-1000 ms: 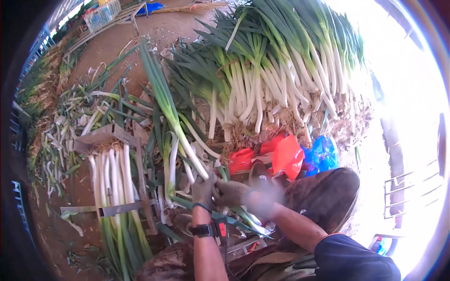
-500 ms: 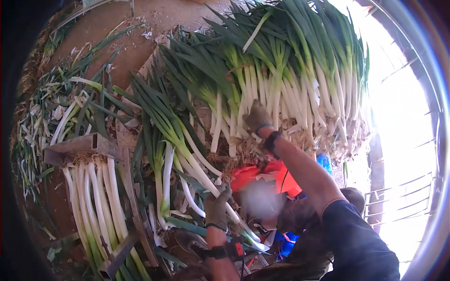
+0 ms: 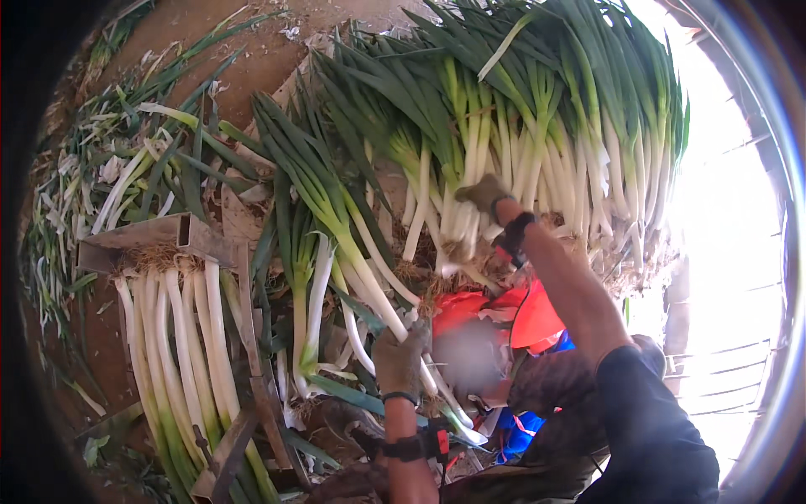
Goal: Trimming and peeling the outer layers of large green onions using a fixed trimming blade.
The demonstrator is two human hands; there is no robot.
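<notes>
My left hand (image 3: 399, 361), in a worn glove, is closed around the white lower stalks of a few long green onions (image 3: 369, 281). Their green tops point up and to the left. Further up, my gloved right hand (image 3: 484, 193) curls over white stalks at the left part of a large pile of green onions (image 3: 579, 168). The stalk ends (image 3: 457, 239) below it are smeared by motion. Its fingertips are partly hidden behind the glove's back. Roots on the pile face me, and leaves fan away.
At lower left, several green onions (image 3: 180, 336) rest in a metal frame (image 3: 201, 238), roots against its crosspiece. Loose leaves and peelings (image 3: 117, 176) litter the ground on the far left. Red-orange plastic (image 3: 537, 315) and a blue item (image 3: 519, 437) lie near my lap.
The whole view has shifted a little. My right hand has moved slightly up and left over the stalks and closed around them, and their root ends have moved. The left hand keeps its hold.
</notes>
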